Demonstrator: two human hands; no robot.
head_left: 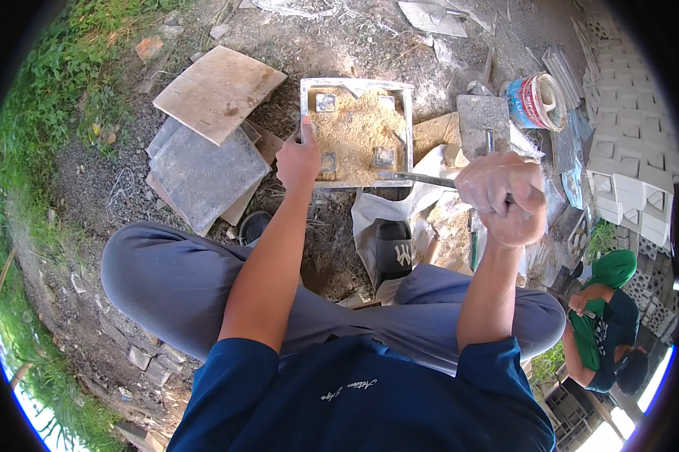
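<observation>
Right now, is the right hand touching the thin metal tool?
Touching. The head view shows the right hand closed in a fist around the thin metal tool, its bar jutting out on the picture's left.

The left arm [264,279] reaches far and slightly right, almost straight, bare from the sleeve down. Its left hand [297,160] is back-up, the thumb [307,130] pointing far and the fingers folded in on the left (how firmly they close is hidden). The right arm [491,297] rises more upright and looks foreshortened; its right hand [501,194], a little nearer than the other, is curled into a tight fist, pale dust over the knuckles. The knees spread wide, left [140,282] and right [539,324].
</observation>
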